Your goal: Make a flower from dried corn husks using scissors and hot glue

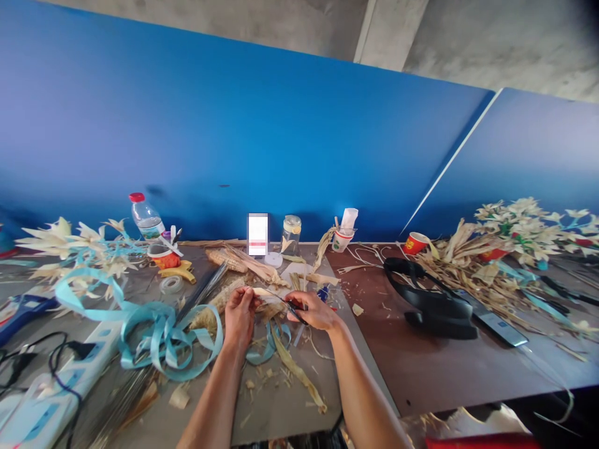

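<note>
Both forearms are stretched forward over the desk (276, 411), wrists held low. The left hand (241, 312) is closed on a husk strip (262, 292). The right hand (316, 310) is clamped on scissors (286, 303), blades aimed left at the strip. Bare room is left near the front edge; blue ribbon (154, 324) is piled left. The strip is pale, dry and narrow.

The ribbon (159, 324) is pale blue. Right of it: tan husk strip (262, 292), black-handled scissors (296, 309), red cup (414, 242). Behind it, a red-capped clear bottle (145, 218).
</note>
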Tool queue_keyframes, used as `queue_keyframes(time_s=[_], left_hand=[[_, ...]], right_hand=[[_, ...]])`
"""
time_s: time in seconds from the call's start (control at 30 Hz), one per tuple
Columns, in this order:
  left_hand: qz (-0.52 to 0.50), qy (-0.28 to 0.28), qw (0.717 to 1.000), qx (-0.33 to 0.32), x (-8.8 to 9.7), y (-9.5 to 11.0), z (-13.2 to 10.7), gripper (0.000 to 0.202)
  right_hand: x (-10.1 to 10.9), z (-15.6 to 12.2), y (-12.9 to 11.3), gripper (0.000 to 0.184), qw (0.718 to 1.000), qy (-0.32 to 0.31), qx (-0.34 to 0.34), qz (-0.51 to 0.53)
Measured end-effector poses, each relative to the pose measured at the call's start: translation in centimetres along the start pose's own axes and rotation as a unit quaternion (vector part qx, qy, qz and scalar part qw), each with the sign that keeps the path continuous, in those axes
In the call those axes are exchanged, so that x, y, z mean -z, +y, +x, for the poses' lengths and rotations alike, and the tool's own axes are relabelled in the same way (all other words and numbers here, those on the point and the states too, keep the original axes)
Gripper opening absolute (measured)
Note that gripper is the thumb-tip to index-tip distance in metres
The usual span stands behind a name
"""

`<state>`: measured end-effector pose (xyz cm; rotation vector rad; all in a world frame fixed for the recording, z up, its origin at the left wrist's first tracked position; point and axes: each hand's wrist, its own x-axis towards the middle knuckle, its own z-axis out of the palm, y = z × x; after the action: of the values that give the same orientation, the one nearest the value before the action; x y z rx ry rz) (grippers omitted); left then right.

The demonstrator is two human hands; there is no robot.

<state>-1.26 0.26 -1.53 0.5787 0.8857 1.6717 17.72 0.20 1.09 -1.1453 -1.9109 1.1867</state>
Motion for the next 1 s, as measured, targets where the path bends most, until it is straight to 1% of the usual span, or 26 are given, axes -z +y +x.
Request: queue_keyframes(time_s=[0.23, 0.6, 0.87, 1.0], left_hand=[[0.024, 0.003, 1.0, -0.002, 0.0, -0.04, 0.09, 0.032], [0.005, 0.01, 1.0, 0.004, 0.05, 0.03, 0.18, 0.029], [0.007, 0.001, 1.0, -0.005, 0.24, -0.14, 0.29, 0.023], [0.015, 0.002, 1.0, -0.009, 0.3, -0.12, 0.33, 0.021]], right_hand=[[0.03, -0.01, 0.08, 0.027, 0.999, -0.001, 0.008, -0.039], [0.03, -0.11, 0.3, 0.028, 1.0, -0.015, -0.006, -0.016], [0.1, -0.1, -0.2, 0.028, 0.999, -0.012, -0.018, -0.028], [0.06, 0.05, 0.31, 0.027, 0.999, -0.02, -0.017, -0.028]])
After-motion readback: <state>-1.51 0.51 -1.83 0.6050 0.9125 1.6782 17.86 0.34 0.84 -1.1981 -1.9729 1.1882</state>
